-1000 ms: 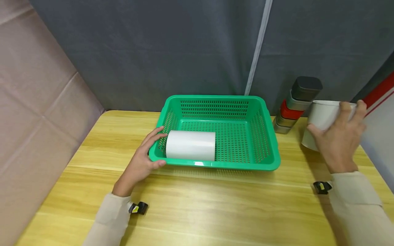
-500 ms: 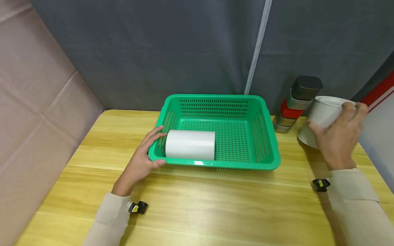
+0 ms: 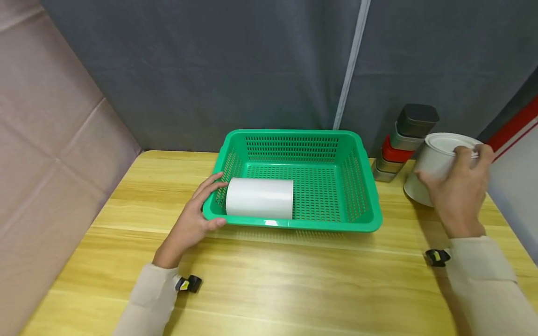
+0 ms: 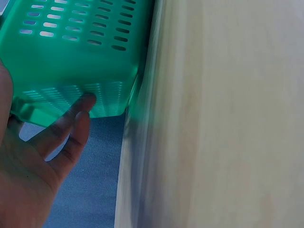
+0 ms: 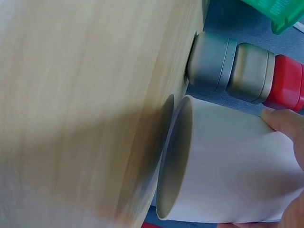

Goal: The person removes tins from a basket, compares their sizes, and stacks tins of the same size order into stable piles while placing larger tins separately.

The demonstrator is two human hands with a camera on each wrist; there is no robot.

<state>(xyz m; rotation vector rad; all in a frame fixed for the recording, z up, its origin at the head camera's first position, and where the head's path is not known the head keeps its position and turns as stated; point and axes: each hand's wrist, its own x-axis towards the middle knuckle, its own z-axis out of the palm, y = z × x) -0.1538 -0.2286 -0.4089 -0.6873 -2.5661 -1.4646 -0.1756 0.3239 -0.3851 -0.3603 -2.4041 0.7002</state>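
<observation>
A green plastic basket with slotted walls stands on the wooden table, and a white cylinder lies on its side within it at the left. My left hand holds the basket's front left corner, thumb on the front rim and fingers along the left side. At the far right, my right hand grips a white round canister by its upper part. In the right wrist view the canister's base is tilted, with at least part of it off the tabletop. The far side of the canister is hidden.
Between basket and canister stands a leaning stack of small tins, grey, red and gold, with a dark one on top. A grey curtain hangs behind the table. Pale pink cloth covers the left side, and a red-and-white panel borders the right.
My right hand has shifted the canister slightly left, toward the tin stack, and its tilt has changed so that more of its top shows. My left hand and the basket stay almost still.
</observation>
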